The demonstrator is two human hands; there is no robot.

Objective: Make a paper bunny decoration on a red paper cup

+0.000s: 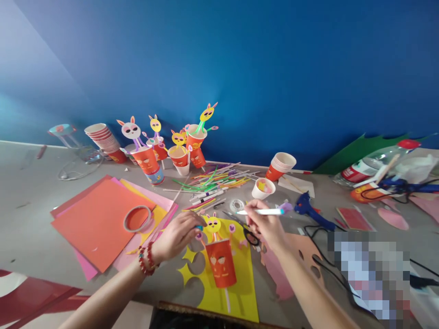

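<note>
My right hand (pixel 263 224) grips a white marker (pixel 272 212) with a light-blue end, its tip pointing left. My left hand (pixel 178 235), a red bead bracelet on its wrist, is closed on a small blue cap (pixel 199 227). Between my hands a red paper cup (pixel 221 265) lies on a yellow sheet (pixel 247 297) with round cut-outs. A yellow paper rabbit head (pixel 213 224) sticks out of the cup's far end, with pink paper paws beside it. A white stick (pixel 227 299) comes out of the near end. The marker does not touch the rabbit.
Behind stand several finished cup rabbits (pixel 144 157) and stacked cups (pixel 106 141). Coloured sheets (pixel 92 224) with a tape roll (pixel 137 218) lie left. Scissors (pixel 252 236), a blue glue gun (pixel 313 212) with cord, a small cup (pixel 263 188) and a bottle (pixel 373 164) are right.
</note>
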